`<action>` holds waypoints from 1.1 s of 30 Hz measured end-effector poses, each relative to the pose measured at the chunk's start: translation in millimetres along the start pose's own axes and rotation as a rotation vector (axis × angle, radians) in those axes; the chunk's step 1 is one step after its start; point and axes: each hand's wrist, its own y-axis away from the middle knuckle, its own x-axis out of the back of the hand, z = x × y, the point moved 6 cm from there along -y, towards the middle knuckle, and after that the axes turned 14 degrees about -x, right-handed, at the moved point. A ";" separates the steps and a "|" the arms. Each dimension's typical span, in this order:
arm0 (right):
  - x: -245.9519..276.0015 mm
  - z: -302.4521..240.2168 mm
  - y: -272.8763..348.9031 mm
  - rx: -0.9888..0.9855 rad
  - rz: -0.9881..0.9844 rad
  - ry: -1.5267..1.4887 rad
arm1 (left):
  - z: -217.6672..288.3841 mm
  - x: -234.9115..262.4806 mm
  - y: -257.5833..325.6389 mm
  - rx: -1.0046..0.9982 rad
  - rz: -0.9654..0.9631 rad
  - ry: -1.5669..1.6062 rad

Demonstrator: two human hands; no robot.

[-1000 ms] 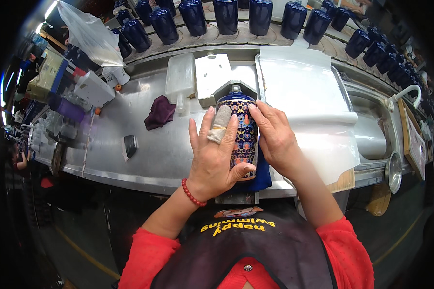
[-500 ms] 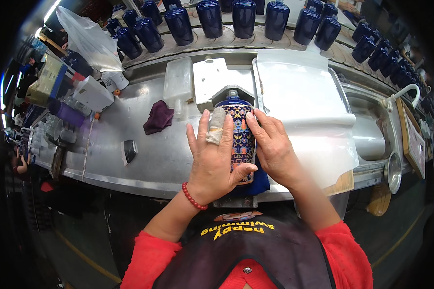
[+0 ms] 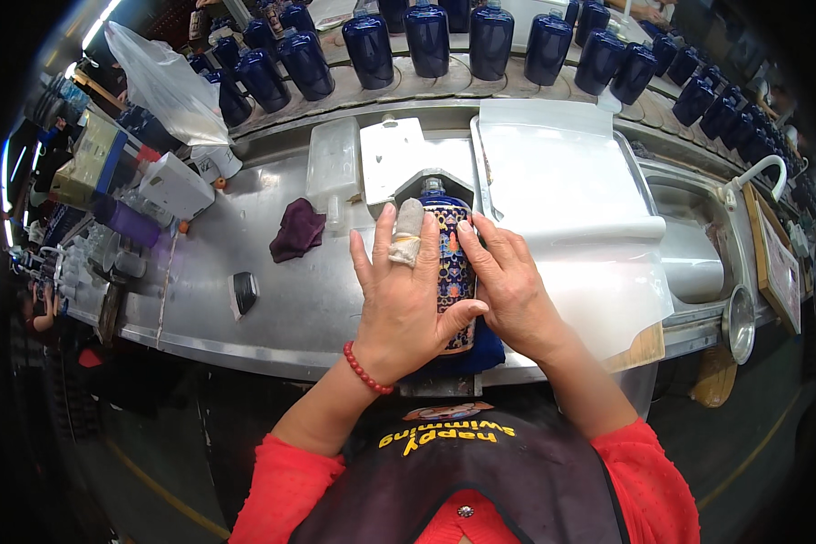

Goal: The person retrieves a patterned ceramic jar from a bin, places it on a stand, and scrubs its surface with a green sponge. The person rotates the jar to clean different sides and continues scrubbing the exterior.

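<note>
A dark blue bottle [image 3: 456, 272] with a colourful patterned sheet on its face lies on its back before me, its neck pointing away. My left hand [image 3: 397, 304] rests flat over the bottle's left side, fingers spread, thumb reaching across its lower part. A grey cloth wrap [image 3: 407, 234] covers one of its fingers. Against the right edge lies my right hand [image 3: 519, 295], fingers stretched out and fingertips on the patterned sheet. An angled metal holder [image 3: 406, 190] surrounds the neck end. Beneath the lower end shows a blue cloth [image 3: 488, 352]. Both palms hide part of the bottle.
Left on the steel table [image 3: 199, 299] are a purple cloth [image 3: 297, 229] and a small dark piece [image 3: 244, 294]. White sheets [image 3: 562, 181] lie to the right, beside a sink [image 3: 694, 245]. Behind, several blue bottles [image 3: 428, 41] stand on a conveyor [image 3: 399, 86].
The bottles on the conveyor have shifted to the right. My left hand has slid slightly right across the bottle, covering more of the pattern. My right hand has hardly moved.
</note>
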 end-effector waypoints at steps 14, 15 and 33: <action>-64.1 18.0 -9.5 -0.044 0.093 0.026 | -37.4 -36.2 -9.7 -0.122 -0.083 0.040; -67.6 20.8 -11.1 -0.060 0.094 -0.004 | -41.1 -40.0 -9.4 -0.122 -0.103 0.068; -21.8 9.5 -23.4 0.074 0.219 -0.153 | -44.3 -52.1 90.6 0.012 0.195 0.253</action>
